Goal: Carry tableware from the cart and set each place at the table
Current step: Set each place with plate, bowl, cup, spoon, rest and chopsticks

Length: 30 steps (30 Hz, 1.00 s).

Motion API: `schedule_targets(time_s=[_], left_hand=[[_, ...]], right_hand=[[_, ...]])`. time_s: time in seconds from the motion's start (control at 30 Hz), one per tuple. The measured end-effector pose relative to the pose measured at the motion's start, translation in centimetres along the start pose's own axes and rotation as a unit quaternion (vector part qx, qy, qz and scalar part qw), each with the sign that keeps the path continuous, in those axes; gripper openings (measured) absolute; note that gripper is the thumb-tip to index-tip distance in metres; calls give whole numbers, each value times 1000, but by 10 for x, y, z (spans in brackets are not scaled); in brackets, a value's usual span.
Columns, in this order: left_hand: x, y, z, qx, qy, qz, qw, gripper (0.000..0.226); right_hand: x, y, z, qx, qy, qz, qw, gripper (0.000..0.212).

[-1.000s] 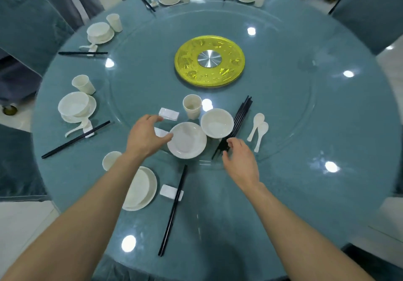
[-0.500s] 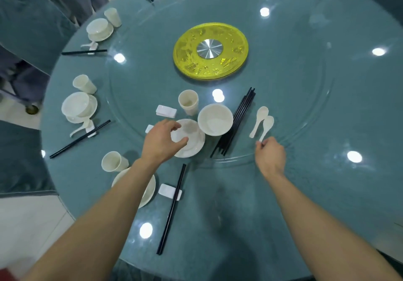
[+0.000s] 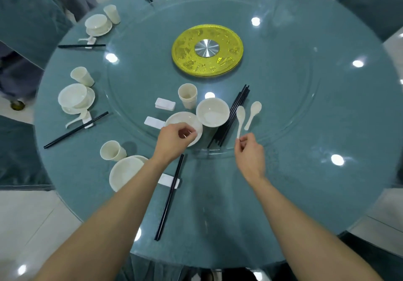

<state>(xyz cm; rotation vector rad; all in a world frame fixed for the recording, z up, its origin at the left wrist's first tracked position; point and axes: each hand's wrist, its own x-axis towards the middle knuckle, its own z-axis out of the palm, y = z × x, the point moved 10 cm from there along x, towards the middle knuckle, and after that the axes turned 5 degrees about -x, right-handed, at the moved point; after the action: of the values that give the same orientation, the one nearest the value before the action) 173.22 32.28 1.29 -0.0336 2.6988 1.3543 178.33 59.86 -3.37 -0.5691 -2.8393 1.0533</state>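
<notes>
Loose tableware sits on the near rim of the glass turntable [image 3: 283, 110]: a small white plate [image 3: 184, 120], a white bowl [image 3: 212, 112], stacked cups [image 3: 187, 95], two chopstick rests [image 3: 165, 103], a bundle of black chopsticks [image 3: 232, 115] and two white spoons. My left hand [image 3: 174, 140] grips the near edge of the plate. My right hand [image 3: 249, 156] pinches the handle end of the left spoon [image 3: 240, 119]; the other spoon [image 3: 253, 113] lies beside it. At the near place lie a bowl on a plate [image 3: 126, 172], a cup [image 3: 112, 151], and chopsticks [image 3: 170, 195] on a rest [image 3: 166, 180].
Round teal table [image 3: 327, 171] with a yellow disc [image 3: 207, 49] at the turntable's centre. Set places with bowls, cups, spoons and chopsticks lie along the left and far edges. Covered chairs [image 3: 26, 18] ring the table. Pale floor shows at both lower corners.
My right hand left the chopstick bundle, moved right and took the spoon handle. My left hand slid from the rest to the plate's edge and closed on it.
</notes>
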Motion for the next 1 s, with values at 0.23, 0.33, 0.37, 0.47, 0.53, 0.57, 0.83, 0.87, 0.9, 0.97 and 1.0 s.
schedule_targets(time_s=[0.23, 0.33, 0.37, 0.47, 0.53, 0.57, 0.83, 0.87, 0.9, 0.97, 1.0], left_hand=[[-42, -31, 0, -163, -23, -82, 983, 9], [-61, -50, -9, -229, -17, -127, 965, 18], [-65, -55, -11, -243, -16, -140, 960, 20], [-78, -73, -22, -256, -8, -168, 952, 26], [-87, -81, -31, -257, 2, -180, 949, 24], [-91, -84, -36, -258, 8, -183, 949, 22], [-105, -110, -71, 73, 58, -150, 984, 17], [-106, -113, -67, 121, 43, -149, 981, 22], [-109, -116, -61, 162, 27, -148, 975, 23], [-114, -118, -50, 235, 4, -146, 961, 19], [-117, -117, -46, 267, -3, -144, 953, 18]], right_hand=[[-66, -64, 47, 5, -80, -124, 989, 13], [-92, -91, 62, 6, -102, -168, 981, 12], [-99, -98, 65, 7, -107, -180, 978, 12], [-116, -117, 77, 14, -123, -206, 971, 13], [-124, -128, 86, 14, -134, -213, 968, 15], [-129, -133, 90, 11, -143, -215, 966, 17], [-145, -109, 107, -65, -202, -178, 961, 26], [-145, -104, 107, -72, -203, -173, 961, 26], [-145, -97, 106, -76, -205, -167, 961, 27], [-143, -87, 102, -82, -204, -156, 963, 27], [-142, -83, 101, -86, -204, -152, 963, 27]])
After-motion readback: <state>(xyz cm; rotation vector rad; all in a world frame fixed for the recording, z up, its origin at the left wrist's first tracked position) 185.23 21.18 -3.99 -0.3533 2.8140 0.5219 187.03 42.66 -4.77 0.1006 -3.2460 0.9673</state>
